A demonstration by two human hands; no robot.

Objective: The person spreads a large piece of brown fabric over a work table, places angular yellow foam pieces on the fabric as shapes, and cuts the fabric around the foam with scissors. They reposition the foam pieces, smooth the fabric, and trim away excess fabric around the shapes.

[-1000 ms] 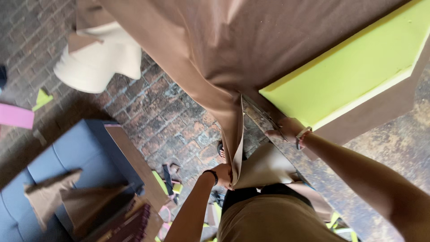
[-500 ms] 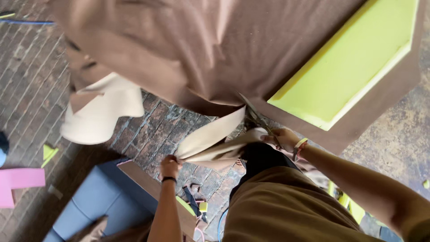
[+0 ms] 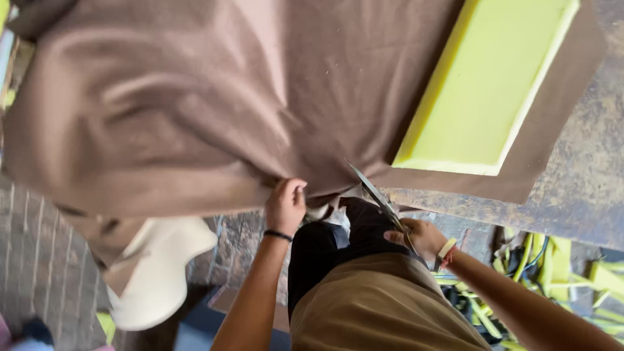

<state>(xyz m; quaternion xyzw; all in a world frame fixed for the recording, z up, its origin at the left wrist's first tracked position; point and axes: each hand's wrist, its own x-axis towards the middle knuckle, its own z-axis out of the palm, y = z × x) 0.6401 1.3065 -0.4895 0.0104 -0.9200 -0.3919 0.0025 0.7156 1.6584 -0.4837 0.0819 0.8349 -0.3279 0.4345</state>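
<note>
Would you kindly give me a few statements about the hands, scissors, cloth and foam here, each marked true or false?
1. The right hand holds scissors. True.
2. The left hand rests on the foam. False: it grips the edge of the brown cloth, well away from the foam.
3. The yellow-green foam lies on the cloth. True.
4. The scissors point down at the floor. False: their tips point up toward the cloth's edge.
5. The left wrist wears a dark band. True.
</note>
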